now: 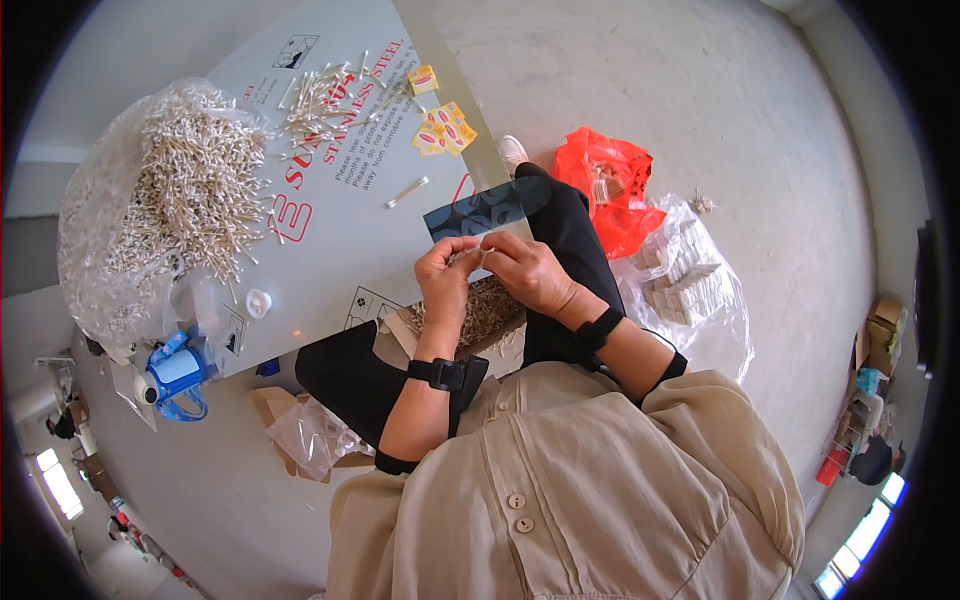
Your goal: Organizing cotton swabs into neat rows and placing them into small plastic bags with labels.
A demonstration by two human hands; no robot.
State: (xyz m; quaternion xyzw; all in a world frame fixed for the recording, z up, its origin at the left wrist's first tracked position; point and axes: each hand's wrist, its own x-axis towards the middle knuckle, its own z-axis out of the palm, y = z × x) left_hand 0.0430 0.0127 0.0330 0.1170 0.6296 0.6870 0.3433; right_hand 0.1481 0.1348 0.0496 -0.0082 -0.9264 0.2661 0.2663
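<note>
L hand (443, 280) & R hand (530, 272) were close, fingertips pinching a sm. pale bit (480, 258) betw. them, over the box (400, 333); dark film (485, 208) lay just beyond, swabs (205, 165) heaped L on table (345, 245)!

Matt cotton swabs (203, 165), glossy plastic bag (95, 200)

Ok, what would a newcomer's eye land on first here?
Probably the big heap of cotton swabs in a clear bag on the left of the table. Next, the bright red bag on the floor at the right. Then, near the centre, the left hand and right hand, fingertips close together.
</note>
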